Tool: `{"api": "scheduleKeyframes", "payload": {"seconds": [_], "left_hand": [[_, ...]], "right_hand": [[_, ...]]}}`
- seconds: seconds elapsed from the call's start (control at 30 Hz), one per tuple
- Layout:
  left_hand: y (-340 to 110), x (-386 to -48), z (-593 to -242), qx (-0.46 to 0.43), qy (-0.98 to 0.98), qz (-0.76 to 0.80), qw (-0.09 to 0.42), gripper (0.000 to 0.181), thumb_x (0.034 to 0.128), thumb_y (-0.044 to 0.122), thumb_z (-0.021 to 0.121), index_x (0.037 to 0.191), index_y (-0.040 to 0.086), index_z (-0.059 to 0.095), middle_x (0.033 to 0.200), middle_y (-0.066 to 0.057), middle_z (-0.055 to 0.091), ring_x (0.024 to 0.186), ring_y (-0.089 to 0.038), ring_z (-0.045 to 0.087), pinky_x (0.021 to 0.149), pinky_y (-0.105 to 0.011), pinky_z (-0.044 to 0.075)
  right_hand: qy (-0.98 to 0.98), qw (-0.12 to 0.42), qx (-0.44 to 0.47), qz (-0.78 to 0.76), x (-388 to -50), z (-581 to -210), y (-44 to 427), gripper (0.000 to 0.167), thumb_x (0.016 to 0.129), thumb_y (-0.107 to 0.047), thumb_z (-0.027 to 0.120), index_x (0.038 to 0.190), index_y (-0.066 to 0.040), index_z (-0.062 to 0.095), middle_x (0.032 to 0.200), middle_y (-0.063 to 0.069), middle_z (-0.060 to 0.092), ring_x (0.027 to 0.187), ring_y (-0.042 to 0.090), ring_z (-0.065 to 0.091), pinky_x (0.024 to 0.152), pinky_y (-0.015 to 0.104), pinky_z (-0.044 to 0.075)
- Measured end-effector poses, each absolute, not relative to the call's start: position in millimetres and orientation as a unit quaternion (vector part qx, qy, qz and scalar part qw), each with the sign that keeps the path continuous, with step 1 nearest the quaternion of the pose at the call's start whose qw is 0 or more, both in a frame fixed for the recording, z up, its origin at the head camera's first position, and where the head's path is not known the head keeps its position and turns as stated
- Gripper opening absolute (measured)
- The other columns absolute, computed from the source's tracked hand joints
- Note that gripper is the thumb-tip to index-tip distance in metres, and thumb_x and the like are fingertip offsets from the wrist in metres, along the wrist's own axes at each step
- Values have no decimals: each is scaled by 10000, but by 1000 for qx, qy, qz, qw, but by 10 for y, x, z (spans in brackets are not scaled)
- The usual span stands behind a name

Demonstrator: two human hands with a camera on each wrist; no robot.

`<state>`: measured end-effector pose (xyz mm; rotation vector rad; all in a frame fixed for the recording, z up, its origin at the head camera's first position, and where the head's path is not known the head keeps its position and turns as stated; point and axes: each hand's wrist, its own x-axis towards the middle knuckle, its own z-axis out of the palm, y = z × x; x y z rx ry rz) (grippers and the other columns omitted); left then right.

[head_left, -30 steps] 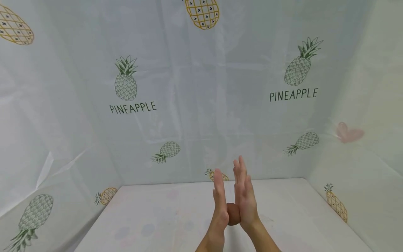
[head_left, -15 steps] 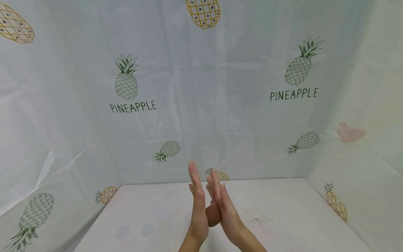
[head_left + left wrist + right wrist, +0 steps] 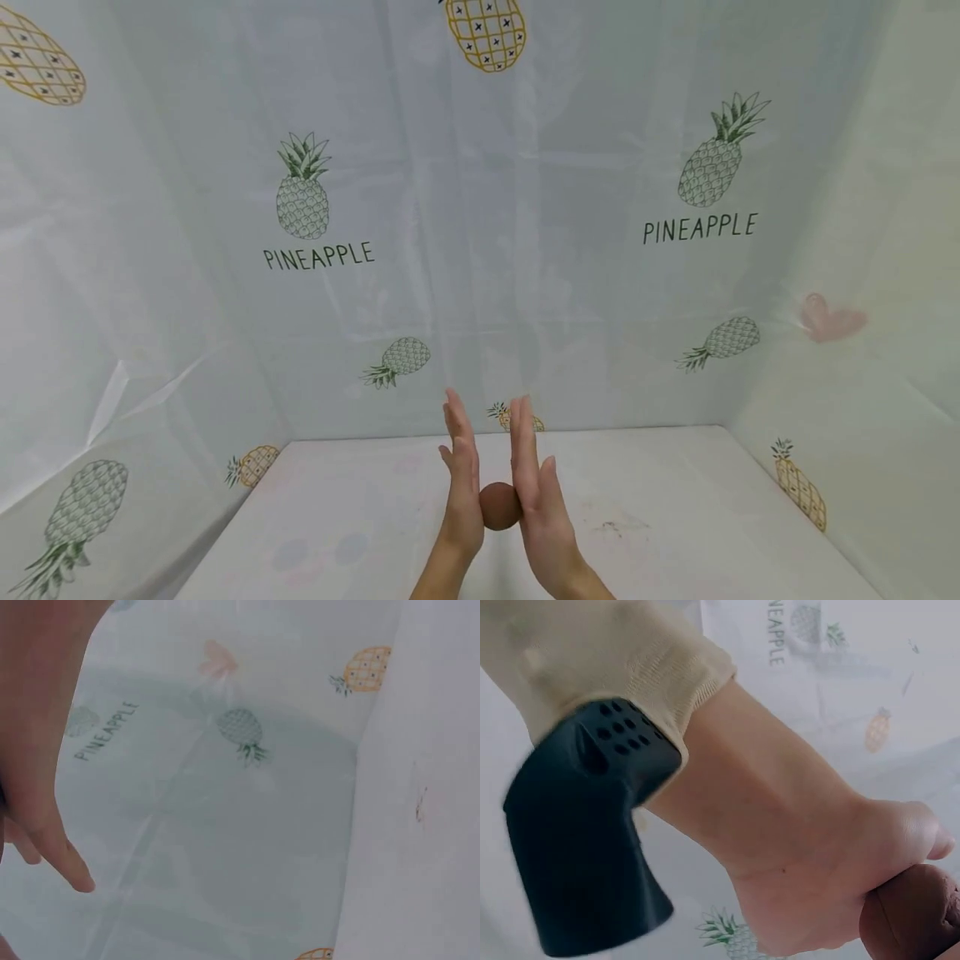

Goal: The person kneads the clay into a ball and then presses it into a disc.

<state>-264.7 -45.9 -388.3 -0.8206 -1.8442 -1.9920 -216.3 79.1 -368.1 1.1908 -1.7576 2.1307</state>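
Between my two palms sits a brown ball (image 3: pixel 499 506), smooth and round in the head view. In the right wrist view the ball (image 3: pixel 911 913) looks like clay, with a thin crack and a rough patch. My left hand (image 3: pixel 461 492) touches its left side, fingers straight and pointing up and away. My right hand (image 3: pixel 538 508) lies flat against the other side, its fingers also straight. The ball is held above the table, and the palm contact is partly hidden. At the left edge of the left wrist view a hand (image 3: pixel 34 750) shows extended fingers; the ball is not visible there.
A white table (image 3: pixel 360 500) with faint stains lies below the hands. Reddish-brown marks (image 3: pixel 611 527) are on its right part. Pineapple-printed sheets (image 3: pixel 480 250) hang behind and at both sides. A black wrist device (image 3: pixel 585 840) and a beige sleeve (image 3: pixel 622 652) show in the right wrist view.
Both hands and the ball have moved left from a second ago. The hands have slid against each other lengthwise, and the ball has shifted slightly between the palms since half a second ago.
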Motion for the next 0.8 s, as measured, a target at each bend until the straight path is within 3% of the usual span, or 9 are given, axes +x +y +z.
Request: {"api": "scheduleKeyframes", "payload": {"seconds": [0.37,0.57,0.8], "left_hand": [[-180,-2373,-3894,-363,-653,-662,67,552,1139,383,-2,1665,418,-164,1730,189,-254,1575,-98,-301,1168,-619,-326],[-134,-2171,-3787,-372,-645,-668,23,559,1128,458,10,1653,457,-182,1691,252,-311,1526,-229,-401,1069,-777,-319],[-166,-2023,-3679,-372,-637,-675,34,563,1135,424,33,1661,454,-165,1708,252,-287,1521,-204,-410,1063,-786,-316]], "right_hand": [[-596,148,357,704,-2301,-3620,1064,591,1077,-451,-144,1662,-408,-210,1759,-162,-205,1620,250,-232,1160,671,-293],[-594,148,335,716,-2382,-3614,1187,578,1072,-491,-128,1648,-494,-175,1755,-177,-190,1625,201,-219,1178,672,-279],[-618,116,285,723,-2440,-3667,1150,546,1095,-537,-65,1638,-540,-130,1745,-203,-167,1629,197,-190,1150,748,-252]]}}
